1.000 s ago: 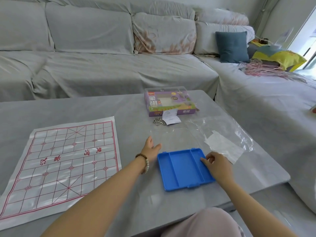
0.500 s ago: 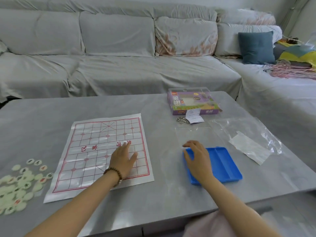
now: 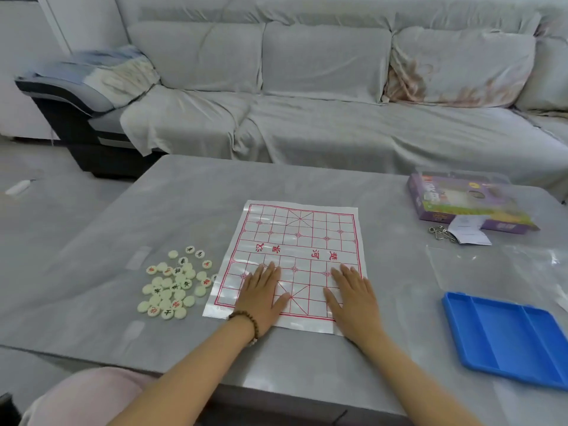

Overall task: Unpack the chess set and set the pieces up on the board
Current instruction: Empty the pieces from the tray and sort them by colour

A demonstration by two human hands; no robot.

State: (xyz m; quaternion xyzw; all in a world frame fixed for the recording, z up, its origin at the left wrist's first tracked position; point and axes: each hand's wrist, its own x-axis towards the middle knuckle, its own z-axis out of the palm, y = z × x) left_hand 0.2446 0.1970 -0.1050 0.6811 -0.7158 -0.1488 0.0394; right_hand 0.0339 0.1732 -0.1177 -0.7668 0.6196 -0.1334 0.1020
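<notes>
Both palms lie flat on the board (image 3: 299,241), left hand (image 3: 263,295) and right hand (image 3: 353,298), fingers straight, grasping nothing; pieces (image 3: 173,285) heaped just left, tray (image 3: 507,336) right.

Blue tray (image 3: 507,336), lower right: cut off by the right edge. Board (image 3: 295,241), centre: near rows partly covered by left hand (image 3: 261,298) and right hand (image 3: 353,299). Pieces (image 3: 172,287), centre left: characters too small to read. Purple box (image 3: 461,204), right: print blurred.

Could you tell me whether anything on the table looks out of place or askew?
The chess pieces lie in a heap left of the board, none on its grid, several blank side up. The board itself lies flat under the left hand and right hand.
</notes>
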